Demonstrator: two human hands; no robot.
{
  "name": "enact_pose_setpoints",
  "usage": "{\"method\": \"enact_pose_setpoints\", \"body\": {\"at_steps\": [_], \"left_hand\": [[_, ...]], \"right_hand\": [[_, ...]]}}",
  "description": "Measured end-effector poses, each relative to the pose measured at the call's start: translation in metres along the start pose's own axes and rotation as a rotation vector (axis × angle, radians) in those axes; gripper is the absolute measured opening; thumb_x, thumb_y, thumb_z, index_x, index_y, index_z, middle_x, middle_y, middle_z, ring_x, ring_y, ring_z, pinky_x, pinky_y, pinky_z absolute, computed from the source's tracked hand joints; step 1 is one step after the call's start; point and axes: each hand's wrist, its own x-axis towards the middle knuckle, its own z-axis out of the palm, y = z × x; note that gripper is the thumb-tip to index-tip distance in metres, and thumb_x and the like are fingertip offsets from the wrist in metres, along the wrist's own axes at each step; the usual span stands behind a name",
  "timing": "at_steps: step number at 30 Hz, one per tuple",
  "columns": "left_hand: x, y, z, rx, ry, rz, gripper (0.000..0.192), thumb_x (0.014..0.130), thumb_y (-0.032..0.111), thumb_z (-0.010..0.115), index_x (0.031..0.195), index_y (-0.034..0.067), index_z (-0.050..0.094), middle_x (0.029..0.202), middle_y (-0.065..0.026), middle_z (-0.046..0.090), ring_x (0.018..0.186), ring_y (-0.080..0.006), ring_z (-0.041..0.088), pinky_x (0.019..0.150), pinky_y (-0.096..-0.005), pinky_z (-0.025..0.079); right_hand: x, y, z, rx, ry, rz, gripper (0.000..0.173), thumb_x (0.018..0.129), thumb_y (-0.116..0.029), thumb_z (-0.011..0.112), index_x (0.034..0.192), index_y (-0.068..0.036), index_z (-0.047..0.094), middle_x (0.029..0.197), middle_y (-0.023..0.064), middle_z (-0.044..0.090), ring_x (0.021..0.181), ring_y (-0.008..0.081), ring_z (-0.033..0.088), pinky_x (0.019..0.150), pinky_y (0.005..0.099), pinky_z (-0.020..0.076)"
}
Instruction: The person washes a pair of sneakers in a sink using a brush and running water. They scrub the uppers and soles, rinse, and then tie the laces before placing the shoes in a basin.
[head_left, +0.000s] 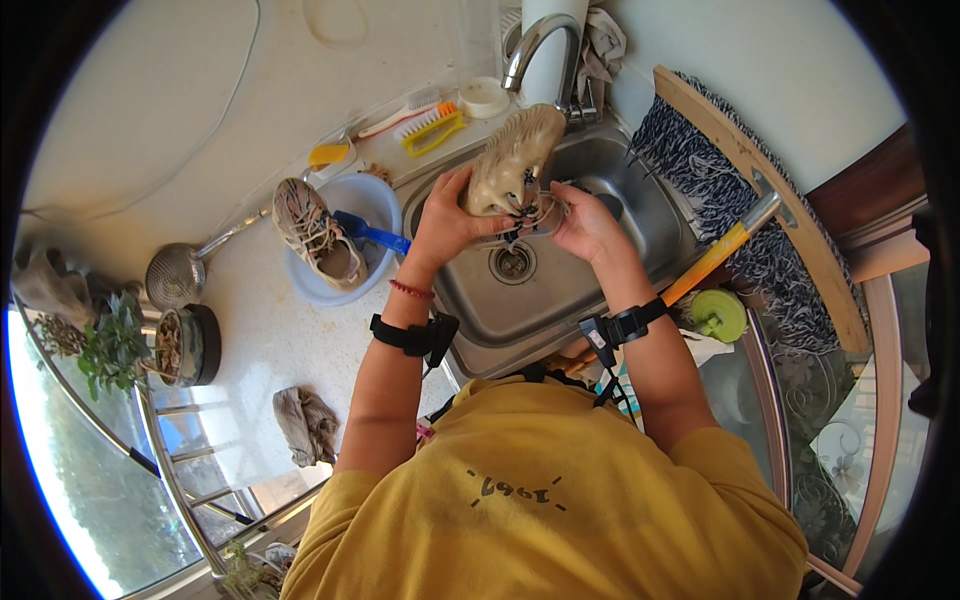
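Note:
Over the stainless steel sink (487, 307), my left hand (459, 217) grips a wet-looking beige shoe (517, 154). The shoe's ribbed sole edge faces up and away, just below the chrome faucet (546, 34). At the shoe's near end, my right hand (586, 223) pinches pale, loose shoelaces (553, 210). Dark bits show among the laces, too small to make out. To the left, a matching laced sneaker (319, 232) lies across a light blue plastic basin (379, 191), together with a blue brush (375, 232).
A yellow-handled scrub brush (435, 129), a white-handled brush (397, 116) and a round white dish (484, 97) line the back ledge. A metal skimmer (176, 276), potted plant (180, 346) and grey cloth (306, 425) are left. A large mop (750, 187) leans right of the sink.

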Motion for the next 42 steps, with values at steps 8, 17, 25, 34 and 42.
{"method": "enact_pose_setpoints", "body": {"at_steps": [8, 17, 25, 34, 42], "left_hand": [[-0.01, -0.01, 0.002, -1.069, 0.043, -0.585, 0.048, 0.093, 0.031, 0.059, 0.133, 0.007, 0.047, 0.119, -0.0096, 0.061, 0.104, -0.027, 0.061, 0.091, -0.0428, 0.05], [-0.017, -0.003, 0.008, -1.52, -0.115, -0.809, 0.08, 0.086, 0.072, 0.034, 0.132, 0.009, 0.049, 0.122, -0.0245, 0.056, 0.105, -0.0407, 0.056, 0.078, -0.0605, 0.046], [-0.009, 0.017, 0.015, -1.654, -0.337, -0.678, 0.085, 0.083, 0.074, 0.039, 0.136, 0.007, 0.044, 0.124, -0.0275, 0.053, 0.109, -0.0423, 0.055, 0.081, -0.0615, 0.047], [-0.026, -0.022, 0.02, -1.337, -0.07, -0.573, 0.096, 0.074, 0.068, 0.063, 0.142, 0.007, 0.035, 0.138, -0.0229, 0.045, 0.122, -0.0382, 0.049, 0.105, -0.0495, 0.039], [-0.036, -0.018, 0.008, -1.324, -0.043, -0.486, 0.08, 0.074, 0.036, 0.08, 0.135, 0.001, 0.042, 0.13, -0.0113, 0.055, 0.118, -0.0258, 0.054, 0.104, -0.0389, 0.042]], "right_hand": [[-0.033, -0.037, 0.03, -0.19, -0.295, -0.191, 0.027, 0.093, -0.008, 0.049, 0.119, 0.001, 0.052, 0.117, 0.0227, 0.059, 0.104, 0.027, 0.062, 0.084, 0.035, 0.0522], [-0.046, -0.05, 0.028, -1.069, 0.03, -0.403, 0.029, 0.097, -0.017, 0.051, 0.121, -0.001, 0.057, 0.106, 0.0069, 0.065, 0.09, 0.011, 0.06, 0.076, 0.0252, 0.0487], [-0.039, -0.029, -0.005, -1.32, -0.048, -0.415, 0.029, 0.094, -0.014, 0.058, 0.117, 0.003, 0.058, 0.099, 0.007, 0.066, 0.087, 0.0123, 0.062, 0.078, 0.0259, 0.0486], [-0.049, -0.015, -0.013, -1.122, -0.038, -0.372, 0.026, 0.094, -0.013, 0.055, 0.114, 0.004, 0.058, 0.092, 0.0057, 0.066, 0.082, 0.0116, 0.062, 0.074, 0.0251, 0.0496], [-0.076, -0.018, 0.017, -0.394, -0.017, -0.155, 0.041, 0.096, -0.042, 0.051, 0.102, -0.003, 0.063, 0.084, 0.0067, 0.066, 0.068, 0.0165, 0.063, 0.064, 0.0279, 0.0523]]}}
